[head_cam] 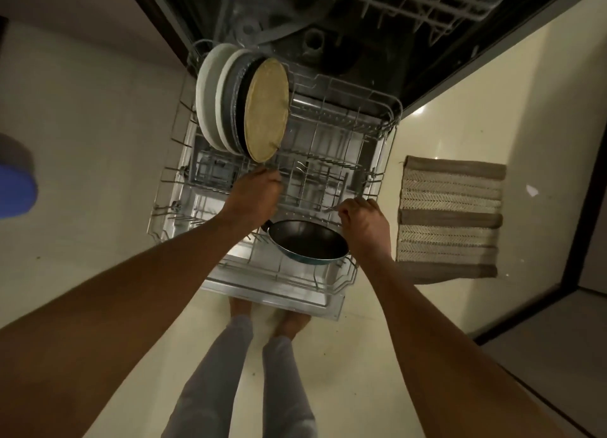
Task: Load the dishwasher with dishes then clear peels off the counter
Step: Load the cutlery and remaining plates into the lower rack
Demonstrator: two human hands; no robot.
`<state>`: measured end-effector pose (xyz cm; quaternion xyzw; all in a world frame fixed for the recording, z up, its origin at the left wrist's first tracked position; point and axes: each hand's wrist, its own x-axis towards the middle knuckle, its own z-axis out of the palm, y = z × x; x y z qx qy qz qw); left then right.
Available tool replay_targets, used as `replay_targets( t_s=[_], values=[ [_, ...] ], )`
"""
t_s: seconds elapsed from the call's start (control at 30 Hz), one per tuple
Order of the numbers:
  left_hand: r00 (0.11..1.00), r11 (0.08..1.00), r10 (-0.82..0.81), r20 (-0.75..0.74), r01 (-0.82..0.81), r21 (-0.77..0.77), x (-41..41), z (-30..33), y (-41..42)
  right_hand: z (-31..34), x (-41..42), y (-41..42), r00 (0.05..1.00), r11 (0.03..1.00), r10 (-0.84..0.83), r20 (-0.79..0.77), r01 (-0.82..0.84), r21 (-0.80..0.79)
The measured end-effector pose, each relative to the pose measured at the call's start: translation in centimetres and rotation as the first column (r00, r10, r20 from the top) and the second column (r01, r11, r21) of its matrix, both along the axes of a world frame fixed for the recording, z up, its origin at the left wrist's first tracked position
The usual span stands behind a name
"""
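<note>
A blue object (pixel 14 181), blurred and cut off by the frame's left edge, sits well apart from everything else. To its right, the pulled-out lower rack (pixel 184 188) of the dishwasher (pixel 328 36) holds a row of plates (pixel 243 105) standing on edge at its far left corner, the nearest one tan and leaning against darker ones behind it.

The left hand (pixel 254 196) reaches forward with the arm nearly straight, knuckles up, its fingers curled down over the wires in the middle of the rack; what they grip is hidden under the hand, so whether they clasp a wire or the handle of the pan cannot be told. The pan (pixel 308 243) lies tilted in the near part of the rack, dark inside with a teal rim, its short handle stub just beside the left wrist.

The right hand (pixel 363 220) comes in from the near right, fingers closed in a pinch on something thin and pale at the rack's right edge (too small to make out).

The rack's centre and right side are bare wire with open room. Far behind, the dishwasher's dark tub and an upper rack (pixel 410 0) are cut off by the top edge. On the floor (pixel 82 109), a striped mat (pixel 450 217) lies right of the rack, and the person's feet (pixel 262 312) stand partly hidden under its near edge.
</note>
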<state>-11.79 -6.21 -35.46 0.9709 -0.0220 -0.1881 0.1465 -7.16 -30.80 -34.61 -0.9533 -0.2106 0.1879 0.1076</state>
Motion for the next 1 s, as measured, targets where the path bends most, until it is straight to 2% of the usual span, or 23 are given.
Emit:
replay_targets(
  t_s=[0.07, 0.23, 0.4, 0.57, 0.9, 1.0],
  values=[
    [0.999, 0.999, 0.051, 0.013, -0.051, -0.008, 0.4, -1.5, 0.1, -1.5, 0.5, 0.2, 1.0, 1.0, 0.024, 0.018, -0.024, -0.001],
    [0.998, 0.997, 0.058, -0.017, -0.058, -0.044, 1.9, -7.0, 1.1, -6.1, 3.6, 1.2, 0.996, 0.996, 0.083, 0.023, -0.082, -0.022],
    [0.997, 0.996, -0.068, -0.044, 0.065, -0.067, 3.7, -10.6, 1.7, -9.2, 5.7, 1.8, 0.994, 0.992, 0.092, 0.055, -0.087, -0.095],
    [0.999, 0.999, 0.036, -0.002, -0.036, -0.013, 4.6, -12.3, 1.5, -10.9, 6.2, 2.0, 0.995, 0.993, 0.091, 0.037, -0.088, -0.083],
    [0.999, 0.999, 0.049, 0.004, -0.049, 0.022, 4.7, -14.3, 1.3, -13.3, 6.4, 1.7, 0.988, 0.99, 0.128, 0.085, -0.122, -0.073],
    [0.999, 0.999, 0.043, -0.033, -0.044, -0.026, 4.4, -15.0, 1.4, -13.5, 6.1, 1.7, 0.989, 0.99, 0.124, 0.076, -0.118, -0.074]
  ],
)
